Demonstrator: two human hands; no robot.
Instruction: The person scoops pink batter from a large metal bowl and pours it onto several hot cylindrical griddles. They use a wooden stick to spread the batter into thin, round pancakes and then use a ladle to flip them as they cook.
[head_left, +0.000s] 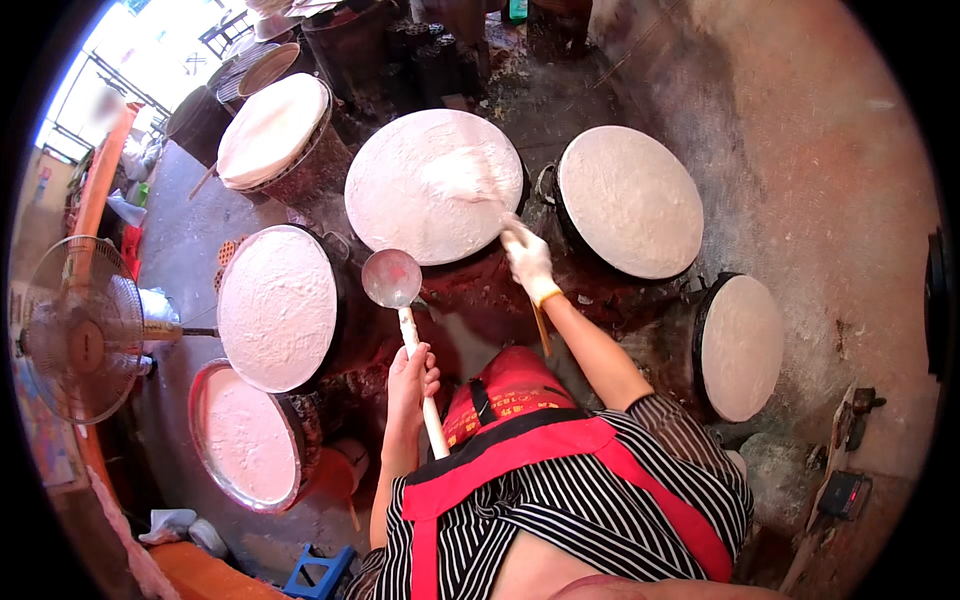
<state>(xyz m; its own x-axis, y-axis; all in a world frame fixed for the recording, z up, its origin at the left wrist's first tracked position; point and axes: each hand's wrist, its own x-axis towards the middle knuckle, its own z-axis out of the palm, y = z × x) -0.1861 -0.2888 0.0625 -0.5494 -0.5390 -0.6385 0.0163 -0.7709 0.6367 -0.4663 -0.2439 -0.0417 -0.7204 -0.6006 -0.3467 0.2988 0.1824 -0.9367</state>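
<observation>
My left hand (414, 371) grips the pale handle (433, 420) of a round metal ladle (391, 277), whose bowl is raised near the front edge of the middle griddle. Over that griddle's right edge reaches my right hand (527, 255), in a white knit glove with a yellow cuff. Its fingertips are blurred, so whether they hold anything cannot be told. A white layer with a rough surface (405, 180) covers the middle round griddle, with a brighter streaked patch (469, 176) beyond my fingers. A thin wooden stick (541, 330) shows below the gloved wrist.
More white-coated round griddles stand at right (630, 202), far right (742, 349) and left (277, 307). A rimmed round vessel of white batter (244, 435) is lower left. Behind are a pile of white round sheets (274, 131), an electric fan (82, 330) and a blue stool (319, 571).
</observation>
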